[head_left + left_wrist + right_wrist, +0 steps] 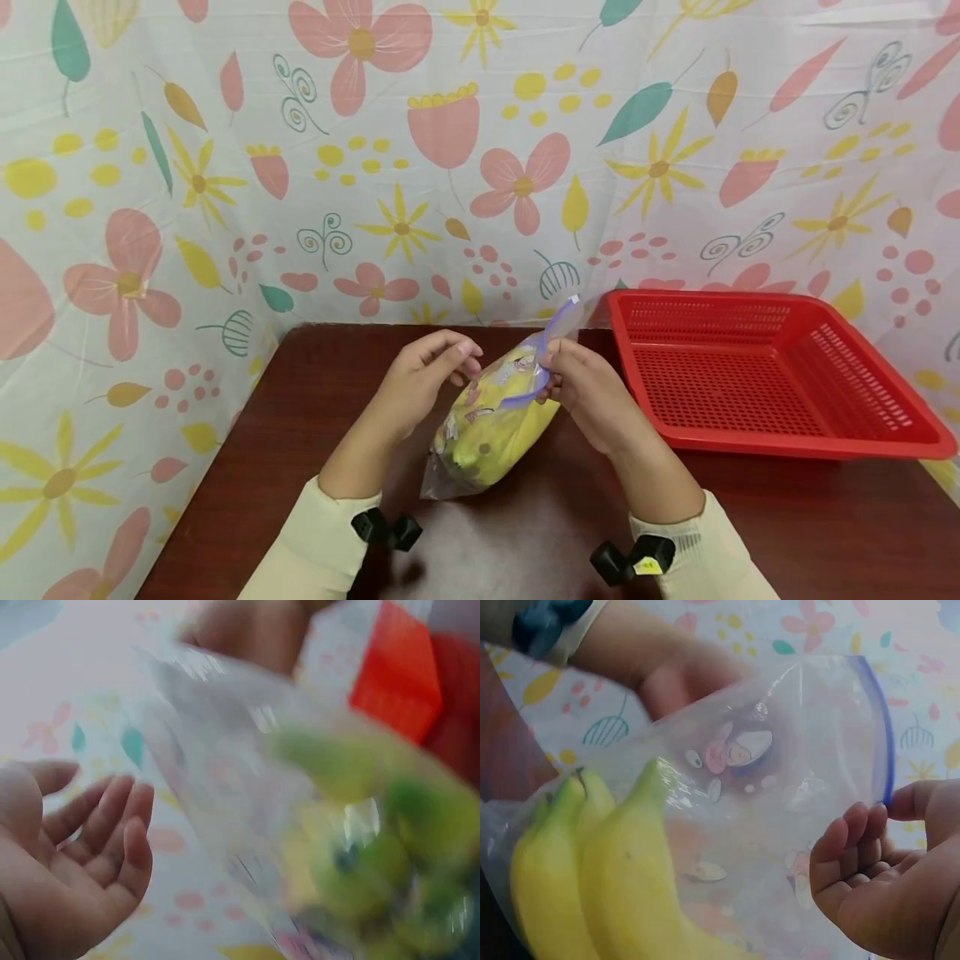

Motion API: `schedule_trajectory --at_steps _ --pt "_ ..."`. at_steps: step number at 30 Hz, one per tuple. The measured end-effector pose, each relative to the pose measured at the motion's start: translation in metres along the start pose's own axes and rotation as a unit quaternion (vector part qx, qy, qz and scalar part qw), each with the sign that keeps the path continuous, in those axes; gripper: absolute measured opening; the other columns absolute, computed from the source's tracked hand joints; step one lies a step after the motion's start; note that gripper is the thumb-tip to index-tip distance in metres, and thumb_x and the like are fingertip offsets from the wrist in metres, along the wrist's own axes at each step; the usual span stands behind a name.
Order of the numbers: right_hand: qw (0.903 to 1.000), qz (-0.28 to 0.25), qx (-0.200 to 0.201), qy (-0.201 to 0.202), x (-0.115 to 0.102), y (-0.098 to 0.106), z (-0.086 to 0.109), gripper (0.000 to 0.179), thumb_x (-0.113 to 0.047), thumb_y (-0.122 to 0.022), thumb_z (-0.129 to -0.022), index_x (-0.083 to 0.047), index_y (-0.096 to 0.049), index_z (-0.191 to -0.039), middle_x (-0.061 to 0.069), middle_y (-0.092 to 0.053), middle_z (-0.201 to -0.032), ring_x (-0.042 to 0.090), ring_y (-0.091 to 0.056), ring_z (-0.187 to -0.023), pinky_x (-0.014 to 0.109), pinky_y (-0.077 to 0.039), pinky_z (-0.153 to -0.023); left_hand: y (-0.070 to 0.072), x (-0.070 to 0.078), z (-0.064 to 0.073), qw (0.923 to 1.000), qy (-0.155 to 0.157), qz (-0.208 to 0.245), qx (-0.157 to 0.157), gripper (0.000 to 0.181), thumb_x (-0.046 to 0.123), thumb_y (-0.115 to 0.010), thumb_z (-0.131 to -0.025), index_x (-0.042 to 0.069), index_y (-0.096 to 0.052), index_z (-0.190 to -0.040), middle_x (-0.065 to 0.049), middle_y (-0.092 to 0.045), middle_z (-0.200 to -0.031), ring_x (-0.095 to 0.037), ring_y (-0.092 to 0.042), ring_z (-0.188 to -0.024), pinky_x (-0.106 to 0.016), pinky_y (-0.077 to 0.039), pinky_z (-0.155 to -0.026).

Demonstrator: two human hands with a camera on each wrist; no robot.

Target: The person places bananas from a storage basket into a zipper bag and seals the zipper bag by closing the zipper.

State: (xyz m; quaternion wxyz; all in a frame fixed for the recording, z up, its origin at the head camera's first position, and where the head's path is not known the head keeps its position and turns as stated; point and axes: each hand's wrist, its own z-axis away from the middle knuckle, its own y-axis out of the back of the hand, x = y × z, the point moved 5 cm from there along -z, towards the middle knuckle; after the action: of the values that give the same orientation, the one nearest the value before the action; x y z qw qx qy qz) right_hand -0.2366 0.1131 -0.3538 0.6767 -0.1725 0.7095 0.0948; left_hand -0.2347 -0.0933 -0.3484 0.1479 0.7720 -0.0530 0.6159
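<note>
A clear zip bag [516,363] with a purple closure strip and small printed pictures stands tilted over the table. Inside it are yellow bananas [626,862] with greenish stem ends. My right hand [591,390] pinches the bag at its purple strip, thumb against curled fingers, as the right wrist view also shows. Beside the bag's left side is my left hand [420,379], palm turned up and fingers loosely bent. In the left wrist view a gap shows between this hand [82,862] and the blurred bag, with nothing in its fingers.
A red plastic basket [750,442] with slotted walls stands on the right of the dark brown table [315,392]. A white cloth [450,242] with flower and leaf prints hangs behind the table and along its left side.
</note>
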Motion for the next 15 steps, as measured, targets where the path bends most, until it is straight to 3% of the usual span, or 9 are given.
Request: schedule_trajectory --at_steps 5,9,15 --pt "0.9989 -0.042 0.004 0.021 -0.002 -0.005 -0.006 0.026 -0.011 -0.037 -0.103 -0.014 -0.055 -0.084 -0.006 -0.055 -0.076 0.008 -0.056 -0.076 0.026 -0.049 -0.079 0.011 -0.034 -0.012 0.9955 0.085 -0.024 0.033 0.025 0.030 -0.055 -0.104 0.011 -0.065 -0.115 -0.012 -0.067 -0.106 -0.030 -0.067 -0.104 -0.037 -0.051 -0.089" --pt "0.9981 -0.051 0.008 0.034 -0.005 -0.009 -0.013 0.027 -0.012 -0.036 -0.105 -0.013 -0.050 -0.082 -0.005 -0.051 -0.074 0.009 -0.053 -0.073 0.025 -0.046 -0.076 0.015 -0.050 -0.016 0.9925 0.108 -0.031 0.049 0.025 0.029 -0.055 -0.104 0.011 -0.063 -0.118 -0.015 -0.065 -0.112 -0.030 -0.065 -0.107 -0.035 -0.051 -0.087" --pt "0.9975 -0.051 0.030 0.037 -0.008 -0.013 -0.023 0.027 -0.012 -0.038 -0.104 -0.011 -0.051 -0.081 -0.004 -0.050 -0.076 0.010 -0.053 -0.074 0.024 -0.047 -0.077 0.016 -0.070 -0.019 0.9881 0.135 -0.032 0.066 0.028 0.031 -0.054 -0.104 0.013 -0.060 -0.125 -0.012 -0.063 -0.120 -0.034 -0.062 -0.115 -0.048 -0.049 -0.097"
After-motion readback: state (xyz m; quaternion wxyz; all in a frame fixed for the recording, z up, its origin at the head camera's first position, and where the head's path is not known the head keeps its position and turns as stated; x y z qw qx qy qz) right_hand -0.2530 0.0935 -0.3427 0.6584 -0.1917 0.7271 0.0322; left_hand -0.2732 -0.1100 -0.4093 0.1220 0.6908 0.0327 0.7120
